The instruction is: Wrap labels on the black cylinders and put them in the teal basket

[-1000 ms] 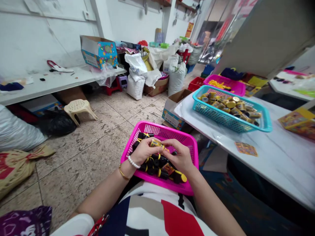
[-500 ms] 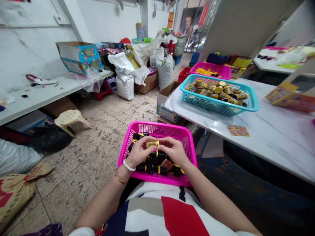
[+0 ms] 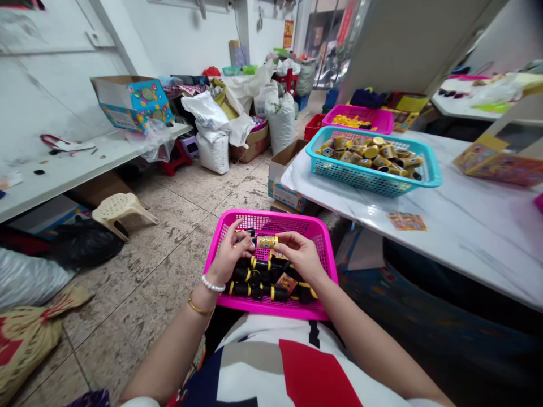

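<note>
Over the pink basket [image 3: 326, 243] on my lap, my right hand [image 3: 300, 252] pinches a small gold-labelled cylinder [image 3: 266, 242] with a yellow rim at its right end. My left hand [image 3: 231, 254] is just left of the cylinder, its index finger stretched up and its fingers apart, apparently not gripping it. A dark piece shows behind the left fingertips; whether they touch it is unclear. Below both hands lie several black cylinders [image 3: 280, 293] with yellow bands, and a small printed card [image 3: 287, 282] rests among them.
On the marble-look table [image 3: 339, 209] at right stands a blue basket [image 3: 432, 175] full of gold cylinders. Behind it a pink tray [image 3: 385, 120] holds yellow pieces. A printed sheet [image 3: 407, 221] lies near the table edge. A cream stool [image 3: 121, 208] stands left on the floor.
My left hand has come off the cylinder and moved left, its index finger lifting. The cylinder stays in my right hand, with more of its label showing.
</note>
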Available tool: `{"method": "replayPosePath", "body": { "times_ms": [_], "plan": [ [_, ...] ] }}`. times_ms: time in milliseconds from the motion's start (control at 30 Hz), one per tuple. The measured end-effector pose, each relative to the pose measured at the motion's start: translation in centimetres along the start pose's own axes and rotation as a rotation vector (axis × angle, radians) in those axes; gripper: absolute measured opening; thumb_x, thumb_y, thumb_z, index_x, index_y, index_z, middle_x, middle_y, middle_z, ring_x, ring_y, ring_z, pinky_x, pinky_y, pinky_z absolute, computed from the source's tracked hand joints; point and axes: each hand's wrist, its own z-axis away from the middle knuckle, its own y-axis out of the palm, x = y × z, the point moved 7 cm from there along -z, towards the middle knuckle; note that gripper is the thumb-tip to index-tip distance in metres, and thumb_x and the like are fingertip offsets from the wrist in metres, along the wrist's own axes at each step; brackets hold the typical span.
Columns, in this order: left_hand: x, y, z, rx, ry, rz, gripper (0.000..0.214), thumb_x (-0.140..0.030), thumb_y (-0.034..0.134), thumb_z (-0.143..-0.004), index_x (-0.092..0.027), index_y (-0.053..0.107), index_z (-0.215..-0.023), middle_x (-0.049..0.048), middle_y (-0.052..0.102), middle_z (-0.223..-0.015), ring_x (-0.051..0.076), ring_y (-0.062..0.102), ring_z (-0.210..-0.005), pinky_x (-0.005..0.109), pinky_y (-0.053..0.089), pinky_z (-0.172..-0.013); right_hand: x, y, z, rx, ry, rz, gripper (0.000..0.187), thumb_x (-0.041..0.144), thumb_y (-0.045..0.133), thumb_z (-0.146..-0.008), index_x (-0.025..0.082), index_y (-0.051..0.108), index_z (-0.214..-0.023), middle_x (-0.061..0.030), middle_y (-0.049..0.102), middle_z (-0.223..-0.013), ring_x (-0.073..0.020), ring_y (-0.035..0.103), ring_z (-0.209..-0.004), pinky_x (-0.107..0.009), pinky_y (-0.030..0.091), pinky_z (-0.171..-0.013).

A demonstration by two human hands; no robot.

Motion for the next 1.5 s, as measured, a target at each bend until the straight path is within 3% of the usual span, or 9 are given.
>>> {"method": "replayPosePath", "body": {
  "times_ms": [133, 400, 567, 767, 1000, 1100, 1267, 1400, 1500],
  "plan": [
    [1.4, 0.3, 0.0, 0.085, -0.131, -0.027, 0.042, -0.046, 0.066, -0.078, -0.013, 0.060, -0.103, 0.0040, 0.063, -0.078, 0.011, 0.059, -0.060, 0.022, 0.045, -0.054, 0.5, 0.2, 0.5, 0.063, -0.065, 0.032, 0.028, 0.028, 0.081, -0.064, 0.021, 0.070, -0.089, -0.0024, 0.070, -0.086, -0.0183, 0.066, -0.081, -0.033, 0.055, -0.077],
    [-0.2, 2.4, 0.7, 0.089, 0.223, -0.210, 0.026, -0.034, 0.063, -0.083, -0.016, 0.067, -0.102, 0.0073, 0.065, -0.097, 0.016, 0.061, -0.085, 0.028, 0.050, -0.077, -1.3, 1.9, 0.7, 0.088, 0.119, 0.003, 0.027, 0.038, 0.078, -0.066, 0.017, 0.069, -0.079, -0.0013, 0.069, -0.068, -0.0155, 0.064, -0.059, -0.031, 0.055, -0.063],
    [0.6, 1.3, 0.2, 0.082, 0.051, -0.085, 0.054, -0.040, 0.063, -0.082, -0.019, 0.051, -0.130, 0.0054, 0.063, -0.091, 0.013, 0.059, -0.067, 0.024, 0.047, -0.058, 0.0, 0.7, 0.5, 0.027, 0.055, 0.004, 0.027, 0.035, 0.078, -0.068, 0.019, 0.066, -0.085, -0.0015, 0.070, -0.080, -0.0150, 0.065, -0.064, -0.029, 0.056, -0.066],
    [2.0, 1.8, 0.2, 0.114, -0.067, -0.029, 0.035, -0.047, 0.062, -0.080, -0.013, 0.060, -0.075, -0.0036, 0.051, -0.056, 0.006, 0.044, -0.045, 0.020, 0.034, -0.045, -0.6, 1.4, 1.4, 0.290, 0.079, 0.030, 0.034, 0.034, 0.074, -0.073, 0.026, 0.069, -0.105, -0.0037, 0.066, -0.106, -0.0180, 0.067, -0.078, -0.036, 0.059, -0.073],
    [3.2, 3.6, 0.9, 0.273, -0.233, 0.292, 0.039, -0.051, 0.068, -0.074, -0.014, 0.057, -0.082, -0.0012, 0.057, -0.065, 0.006, 0.048, -0.048, 0.018, 0.035, -0.044, -1.1, 0.9, 1.4, 0.189, 0.005, -0.050, 0.015, 0.028, 0.079, -0.067, 0.027, 0.073, -0.081, -0.0023, 0.059, -0.099, -0.0188, 0.065, -0.079, -0.035, 0.062, -0.059],
    [3.7, 3.3, 0.6, 0.230, -0.251, 0.317, 0.039, -0.050, 0.069, -0.074, -0.013, 0.056, -0.074, -0.0033, 0.052, -0.057, 0.004, 0.043, -0.044, 0.015, 0.029, -0.040, -0.9, 1.0, 1.2, 0.181, 0.006, 0.048, 0.016, 0.032, 0.075, -0.073, 0.027, 0.072, -0.087, -0.0037, 0.059, -0.107, -0.0177, 0.065, -0.076, -0.035, 0.062, -0.059],
    [4.7, 3.1, 0.5, 0.152, -0.314, 0.282, 0.041, -0.053, 0.068, -0.073, -0.014, 0.053, -0.072, -0.0063, 0.046, -0.048, 0.003, 0.038, -0.037, 0.015, 0.024, -0.036, 0.3, 2.1, 2.1, 0.242, -0.057, 0.269, 0.060, 0.033, 0.073, -0.074, 0.032, 0.052, -0.130, -0.0065, 0.056, -0.126, -0.0194, 0.065, -0.087, -0.034, 0.059, -0.072],
    [4.7, 3.6, 0.9, 0.164, -0.322, 0.248, 0.042, -0.053, 0.067, -0.074, -0.014, 0.056, -0.087, -0.0056, 0.051, -0.054, 0.004, 0.043, -0.037, 0.015, 0.030, -0.036, 2.8, 2.2, 2.0, 0.263, -0.288, 0.678, 0.028, 0.028, 0.067, -0.079, 0.026, 0.069, -0.106, -0.0066, 0.067, -0.101, -0.0197, 0.064, -0.085, -0.029, 0.054, -0.068],
    [4.7, 3.2, 0.8, 0.137, -0.322, 0.240, 0.043, -0.053, 0.066, -0.075, -0.016, 0.054, -0.094, -0.0026, 0.059, -0.065, 0.005, 0.046, -0.039, 0.016, 0.031, -0.035, 7.5, -1.4, -2.1, 0.084, -0.458, 0.916, 0.021, 0.029, 0.060, -0.083, 0.023, 0.071, -0.100, -0.0062, 0.071, -0.091, -0.0177, 0.064, -0.076, -0.029, 0.052, -0.068]
  ]
}}
